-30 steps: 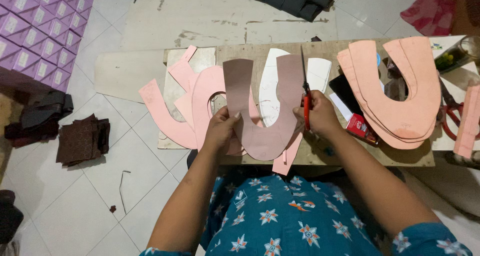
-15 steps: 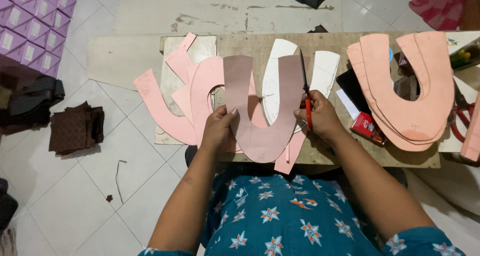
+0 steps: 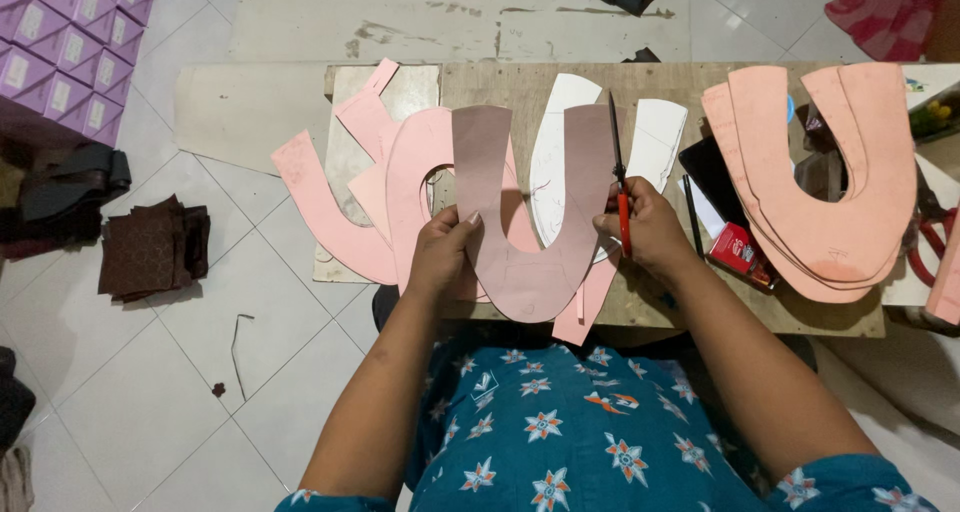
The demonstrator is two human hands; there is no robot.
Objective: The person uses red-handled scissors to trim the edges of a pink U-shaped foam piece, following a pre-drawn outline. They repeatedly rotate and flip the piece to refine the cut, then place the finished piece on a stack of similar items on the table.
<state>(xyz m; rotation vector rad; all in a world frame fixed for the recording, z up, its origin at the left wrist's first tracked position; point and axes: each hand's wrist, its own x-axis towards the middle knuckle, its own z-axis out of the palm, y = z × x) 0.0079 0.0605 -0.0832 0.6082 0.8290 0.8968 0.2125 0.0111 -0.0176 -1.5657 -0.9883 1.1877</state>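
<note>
Head view, looking down on a low wooden worktop (image 3: 520,87) set over a tiled floor. The left hand (image 3: 440,257) pinches the left limb of a mauve U-shaped piece (image 3: 525,262), thumb on top and fingers beneath, holding it flat in front of the body. The right hand (image 3: 645,232) is closed around the red handles of a pair of scissors (image 3: 618,177), whose dark blades point away from the body along the outer edge of the piece's right limb. Compared with the frames of a second and half a second earlier, the piece and both hands keep almost the same pose; the blades appear to reach a little farther up that edge, which suggests trimming is progressing along it, though no separated offcut can be made out. Beyond the left hand lie pink U-shaped pieces (image 3: 400,187); between and beyond the two hands lie white ones (image 3: 560,142). To the right of the right hand sits a stack of larger salmon U-shaped pieces (image 3: 830,182), with a small red box (image 3: 738,252) and a dark flat object just beside it. No open container shows its contents; purple boxes (image 3: 60,52) stacked far left of the left hand are shut, and folded brown material (image 3: 150,247) lies on the floor near them.
</note>
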